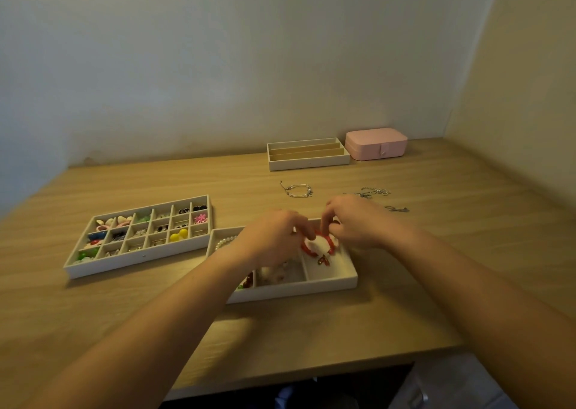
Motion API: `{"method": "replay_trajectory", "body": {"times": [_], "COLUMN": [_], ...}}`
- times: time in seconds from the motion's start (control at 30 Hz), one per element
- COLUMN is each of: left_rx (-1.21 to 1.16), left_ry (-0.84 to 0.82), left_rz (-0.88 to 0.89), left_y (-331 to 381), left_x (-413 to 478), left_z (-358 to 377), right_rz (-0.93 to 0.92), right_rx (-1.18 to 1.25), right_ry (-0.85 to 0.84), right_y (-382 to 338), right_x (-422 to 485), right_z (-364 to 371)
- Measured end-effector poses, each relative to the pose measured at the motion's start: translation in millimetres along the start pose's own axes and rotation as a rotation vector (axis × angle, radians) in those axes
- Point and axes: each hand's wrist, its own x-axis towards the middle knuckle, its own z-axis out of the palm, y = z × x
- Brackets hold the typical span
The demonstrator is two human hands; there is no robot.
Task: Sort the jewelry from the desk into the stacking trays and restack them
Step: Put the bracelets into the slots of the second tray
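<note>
A white tray [330, 281] with a few large compartments lies in front of me. Over its right compartment both hands pinch a red beaded bracelet [321, 246] wrapped around something white. My left hand [274, 237] grips its left side and my right hand [355, 221] its top right. A pearl strand [225, 241] and dark red beads [248, 281] lie in the tray's left part. To the left sits a many-celled tray [137, 259] filled with earrings and colourful pieces. Silver bracelets [297, 189] and chains [375, 192] lie loose on the desk behind.
A white tray [308, 162] with three long slots stands at the back of the wooden desk, next to a shut pink jewelry box [375, 143]. A small silver piece [397, 209] lies at the right. Walls close the desk at the back and right.
</note>
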Motion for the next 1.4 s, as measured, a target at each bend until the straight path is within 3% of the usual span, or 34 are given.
{"method": "replay_trajectory", "body": {"times": [0.1, 0.3, 0.63, 0.87, 1.0, 1.27, 1.4], "left_rx": [-0.085, -0.041, 0.278, 0.268, 0.055, -0.272, -0.479], "left_ry": [0.111, 0.216, 0.101, 0.053, 0.112, 0.159, 0.169], "left_rz": [-0.070, -0.203, -0.206, -0.207, -0.196, -0.062, -0.080], "left_y": [-5.8, -32.6, -49.5, -52.1, -46.3, -16.2, -1.9], "left_x": [16.1, 67.3, 130.7, 136.8, 132.8, 98.1, 73.2], "left_z": [-10.6, -16.2, 4.1, 10.9, -0.1, -43.0, -56.8], "right_rz": [0.012, 0.168, 0.288, 0.267, 0.236, 0.145, 0.117], "right_rx": [0.202, 0.554, 0.813, 0.856, 0.845, 0.948, 1.091], "right_ry": [0.092, 0.291, 0.445, 0.435, 0.425, 0.149, 0.071], "right_y": [0.5, 14.3, 37.5, 40.1, 37.7, 26.0, 19.9], "right_x": [8.2, 41.0, 93.2, 97.4, 93.0, 64.5, 45.8], "right_z": [-4.7, 2.4, 20.6, 25.6, 19.2, -2.8, -14.3]}}
